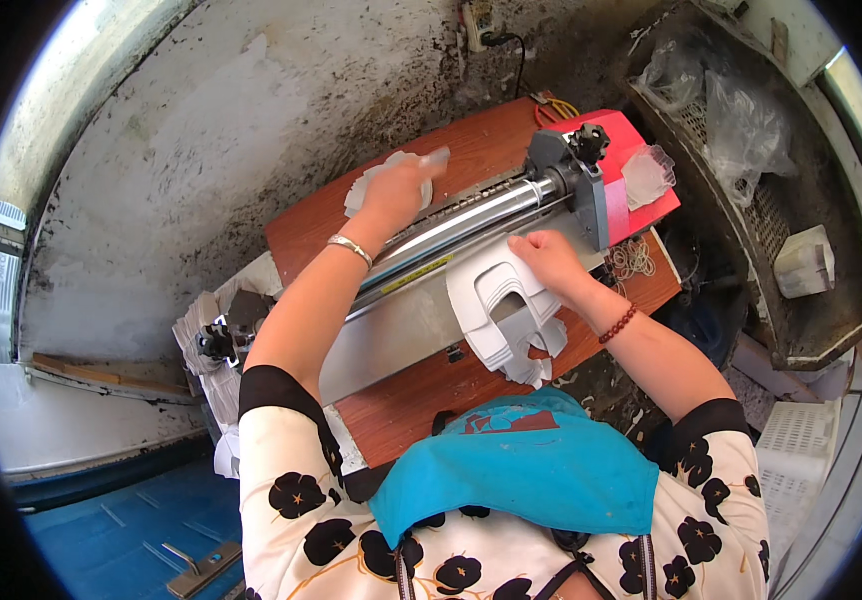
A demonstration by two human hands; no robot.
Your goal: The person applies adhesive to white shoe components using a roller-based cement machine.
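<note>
My left hand [398,192] reaches over a machine with a shiny metal roller [486,215]. It is over a pale cut piece [359,192] on the far side of the roller; its fingertips are blurred, so its grip is unclear. My right hand [549,258] pinches the upper edge of a white curved cut-out piece [471,285] on the near side. This piece has open slots, seems layered, and hangs over the machine's grey metal plate [391,340] and the brown tabletop [391,410].
At the machine's right end are a black knob [588,143] and a red housing [663,205] with pale pieces on it. Another black knob [216,342] and stacked pale pieces [194,330] are at left. Clear plastic bags [746,120] lie on a dark rack at right.
</note>
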